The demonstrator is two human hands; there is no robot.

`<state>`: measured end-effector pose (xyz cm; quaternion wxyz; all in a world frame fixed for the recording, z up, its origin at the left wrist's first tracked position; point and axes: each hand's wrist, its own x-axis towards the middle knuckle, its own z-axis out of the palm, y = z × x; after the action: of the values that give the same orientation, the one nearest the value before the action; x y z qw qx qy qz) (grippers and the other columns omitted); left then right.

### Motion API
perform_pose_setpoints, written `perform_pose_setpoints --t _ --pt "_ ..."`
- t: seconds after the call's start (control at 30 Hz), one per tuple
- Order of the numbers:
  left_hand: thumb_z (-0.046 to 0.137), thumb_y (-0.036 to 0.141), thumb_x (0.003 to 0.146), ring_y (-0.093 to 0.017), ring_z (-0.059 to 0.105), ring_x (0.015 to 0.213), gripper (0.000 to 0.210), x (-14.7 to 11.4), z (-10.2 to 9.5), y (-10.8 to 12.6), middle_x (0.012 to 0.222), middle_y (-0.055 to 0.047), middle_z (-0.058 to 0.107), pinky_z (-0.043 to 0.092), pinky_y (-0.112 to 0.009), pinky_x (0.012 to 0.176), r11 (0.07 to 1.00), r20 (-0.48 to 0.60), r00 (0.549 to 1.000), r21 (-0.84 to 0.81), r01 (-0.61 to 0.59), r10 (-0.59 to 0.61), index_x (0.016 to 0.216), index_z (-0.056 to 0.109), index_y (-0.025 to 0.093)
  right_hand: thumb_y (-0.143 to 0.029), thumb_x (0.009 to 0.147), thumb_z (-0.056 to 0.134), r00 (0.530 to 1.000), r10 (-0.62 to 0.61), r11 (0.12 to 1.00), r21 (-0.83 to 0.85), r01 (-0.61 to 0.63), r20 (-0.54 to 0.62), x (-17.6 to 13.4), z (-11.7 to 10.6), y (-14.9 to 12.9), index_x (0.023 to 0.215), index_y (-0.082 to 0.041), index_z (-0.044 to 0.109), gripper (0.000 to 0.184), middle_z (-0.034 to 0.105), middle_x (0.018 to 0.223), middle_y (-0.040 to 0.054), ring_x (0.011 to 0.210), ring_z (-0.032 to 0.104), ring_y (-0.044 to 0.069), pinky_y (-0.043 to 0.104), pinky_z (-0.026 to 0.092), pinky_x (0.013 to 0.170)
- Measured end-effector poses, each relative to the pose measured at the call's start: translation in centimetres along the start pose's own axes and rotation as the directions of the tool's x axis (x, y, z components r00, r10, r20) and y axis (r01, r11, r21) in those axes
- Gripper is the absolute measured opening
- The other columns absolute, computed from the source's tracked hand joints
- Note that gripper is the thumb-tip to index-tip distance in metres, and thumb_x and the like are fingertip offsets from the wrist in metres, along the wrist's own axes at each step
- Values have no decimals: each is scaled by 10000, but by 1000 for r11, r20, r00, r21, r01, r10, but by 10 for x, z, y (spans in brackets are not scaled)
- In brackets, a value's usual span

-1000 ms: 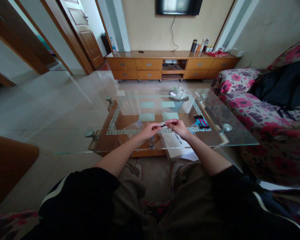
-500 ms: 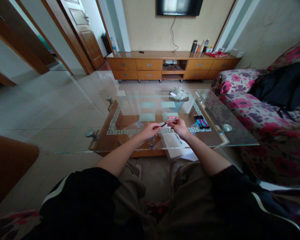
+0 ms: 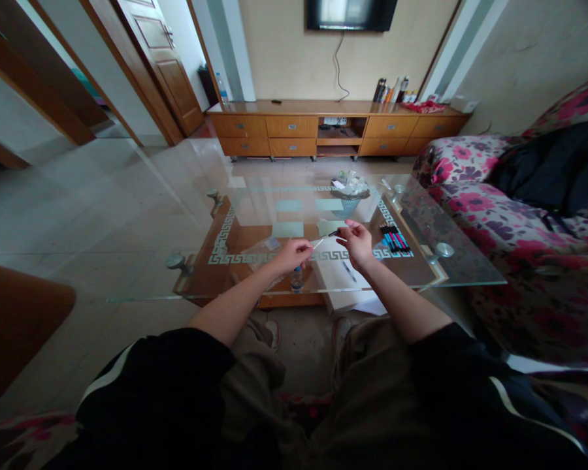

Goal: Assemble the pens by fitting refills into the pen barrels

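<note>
Above the glass coffee table (image 3: 255,274), both my hands work close together. My left hand (image 3: 294,254) is closed, its fingertips pinching a thin white rod (image 3: 319,243) that looks like a pen refill. My right hand (image 3: 357,245) pinches a short black pen part (image 3: 332,233) between thumb and fingers. The rod and the black part point at each other nearly in line; whether they touch, I cannot tell. Right of my right hand lies a row of several pens (image 3: 395,239), black with blue and pink. A single pen (image 3: 349,271) shows below my right hand, over a white box.
Under the glass are the white box (image 3: 340,301) and a small plastic bottle (image 3: 296,281). A filled waste basket (image 3: 349,203) stands at the table's far side. A floral sofa (image 3: 494,196) with a black bag is on the right; a wooden TV cabinet (image 3: 294,125) is beyond.
My right hand has moved slightly right and up, away from my left. The black part, earlier near my left fingertips, is now at my right fingertips, and a thin white rod shows at my left.
</note>
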<state>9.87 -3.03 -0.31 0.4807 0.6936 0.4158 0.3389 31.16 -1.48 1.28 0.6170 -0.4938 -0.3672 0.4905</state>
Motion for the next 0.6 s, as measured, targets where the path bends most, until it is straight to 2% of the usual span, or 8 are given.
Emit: perform_pose_setpoints --t 0.1,0.17,0.23,0.3,0.37,0.43,0.53,0.6 --pt "589 332 879 -80 557 455 198 0 0 2 679 4 625 416 -178 432 1000 -47 999 -15 14 -15 835 627 143 -235 791 551 988 -121 987 -114 110 -98 9 -3 6 1100 -221 466 321 631 891 -5 741 681 138 293 552 707" --pt "594 337 884 -82 558 454 200 1 0 3 669 6 623 418 -180 433 999 -90 995 -43 30 -34 842 625 144 -195 814 488 970 -238 916 -344 205 -56 13 -4 8 1126 -203 488 312 634 910 18 757 672 152 309 542 739" --pt "598 349 892 -90 567 461 207 3 0 3 671 1 631 418 -187 436 993 -131 989 -103 61 -74 868 620 145 -143 840 423 938 -335 733 -603 315 83 15 -1 9 1129 -172 540 313 650 939 60 841 656 180 326 516 819" --pt "603 362 898 -105 595 486 219 5 -1 3 703 -14 653 424 -195 443 980 -158 980 -177 95 -123 906 613 144 -95 866 364 903 -344 476 -781 404 257 15 7 9 1092 -141 601 331 654 1000 109 959 620 207 331 470 907" --pt "621 370 896 -119 628 531 235 7 -2 2 745 -32 675 455 -206 473 966 -173 973 -234 108 -150 935 609 138 -77 888 356 884 -261 234 -863 447 387 14 18 9 1078 -123 639 344 637 1079 147 1046 578 231 327 436 942" --pt "647 374 885 -123 654 588 252 9 -4 1 771 -44 686 491 -212 522 960 -193 971 -264 91 -144 942 610 131 -73 899 386 883 -152 36 -891 453 444 13 29 11 1103 -111 652 338 613 1133 168 1085 546 257 334 423 930" --pt "662 390 880 -125 674 634 282 10 -6 -1 801 -54 692 512 -212 560 957 -217 968 -285 57 -123 955 612 123 -55 910 398 876 -43 -180 -866 466 480 14 40 15 1114 -93 662 336 587 1172 200 1116 511 286 360 403 916" --pt "656 398 885 -123 673 618 292 10 -9 -1 808 -56 690 517 -216 562 957 -230 966 -287 47 -117 968 612 121 -64 928 388 855 4 -254 -827 502 518 16 44 17 1092 -80 675 331 581 1181 220 1124 497 294 374 391 919"
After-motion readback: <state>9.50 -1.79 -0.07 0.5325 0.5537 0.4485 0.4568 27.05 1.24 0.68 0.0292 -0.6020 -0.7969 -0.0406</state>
